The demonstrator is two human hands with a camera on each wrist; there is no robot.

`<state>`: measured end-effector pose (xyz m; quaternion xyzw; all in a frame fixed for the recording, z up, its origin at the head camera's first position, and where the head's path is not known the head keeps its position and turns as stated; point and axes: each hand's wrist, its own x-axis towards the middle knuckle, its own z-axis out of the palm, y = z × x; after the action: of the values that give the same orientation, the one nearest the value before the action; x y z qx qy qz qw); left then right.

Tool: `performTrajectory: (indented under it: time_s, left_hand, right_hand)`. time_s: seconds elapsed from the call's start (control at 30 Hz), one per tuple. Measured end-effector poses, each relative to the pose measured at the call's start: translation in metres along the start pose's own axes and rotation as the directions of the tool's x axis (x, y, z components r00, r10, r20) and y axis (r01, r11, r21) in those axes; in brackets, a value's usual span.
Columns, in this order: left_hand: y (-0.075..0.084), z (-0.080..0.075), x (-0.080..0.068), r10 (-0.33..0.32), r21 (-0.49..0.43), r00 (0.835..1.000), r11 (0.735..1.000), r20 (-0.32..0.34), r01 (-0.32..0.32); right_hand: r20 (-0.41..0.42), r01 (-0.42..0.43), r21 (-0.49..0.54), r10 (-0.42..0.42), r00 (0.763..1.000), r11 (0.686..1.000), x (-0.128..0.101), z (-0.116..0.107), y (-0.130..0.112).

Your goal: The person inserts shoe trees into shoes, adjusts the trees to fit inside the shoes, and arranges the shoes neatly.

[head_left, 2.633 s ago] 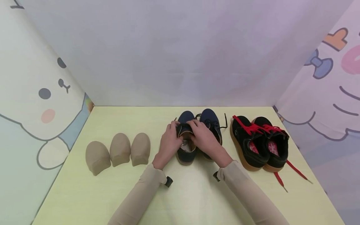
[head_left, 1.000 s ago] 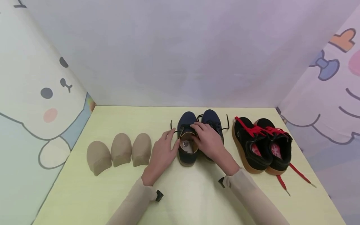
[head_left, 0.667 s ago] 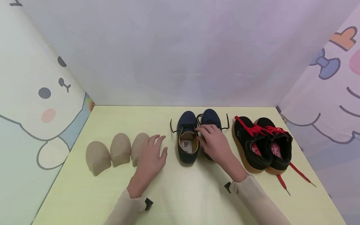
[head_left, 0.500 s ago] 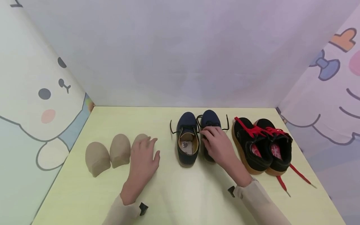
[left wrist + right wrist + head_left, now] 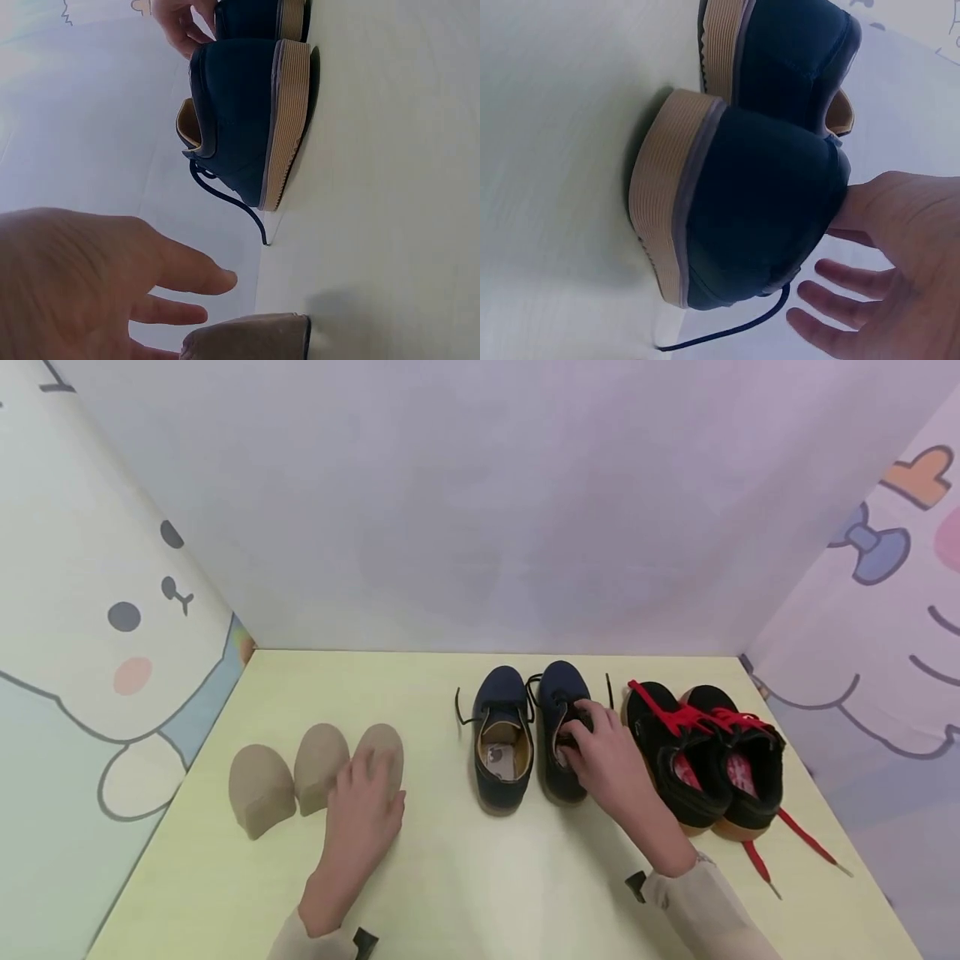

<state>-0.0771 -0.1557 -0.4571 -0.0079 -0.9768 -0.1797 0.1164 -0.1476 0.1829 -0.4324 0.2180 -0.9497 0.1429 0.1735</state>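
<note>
Shoes (image 5: 502, 791) on table (image 5: 465, 877), right of three inserts (image 5: 318, 756)

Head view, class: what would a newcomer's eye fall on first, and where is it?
The bright red laces on the black shoes, at right, likely stand out first. Next come the navy shoes near the middle, the right hand at one's opening, then three beige pieces at left, the left hand over the rightmost.

This looked like a staged booth: a plain pale sheet (image 5: 480, 527) rose behind the surface (image 5: 465, 885) at its far edge, cartoon-printed sheets (image 5: 67, 643) flanking its left and right edges.
</note>
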Motion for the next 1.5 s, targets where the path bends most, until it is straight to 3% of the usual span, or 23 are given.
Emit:
performTrajectory:
  time_s: [0.43,0.83,1.2,1.5]
  left_hand:
    - [-0.006,0.002,-0.015,-0.028,-0.031,0.999,0.999,0.039,0.029]
    - [-0.010,0.004,-0.014,-0.063,-0.080,0.997,0.995,0.041,0.066]
    - [-0.010,0.001,-0.014,-0.076,-0.125,0.995,0.989,0.068,0.084]
    - [-0.006,-0.004,-0.013,-0.049,-0.154,0.998,0.987,0.026,0.052]
  right_hand:
    - [0.093,-0.063,-0.106,0.073,0.993,0.992,0.002,0.005,0.003]
    - [0.163,-0.090,-0.182,0.120,0.979,0.979,0.012,0.003,-0.002]
    - [0.129,-0.088,-0.188,0.114,0.985,0.978,0.014,0.006,0.005]
    - [0.061,-0.064,-0.173,0.076,0.995,0.983,0.013,0.010,0.012]
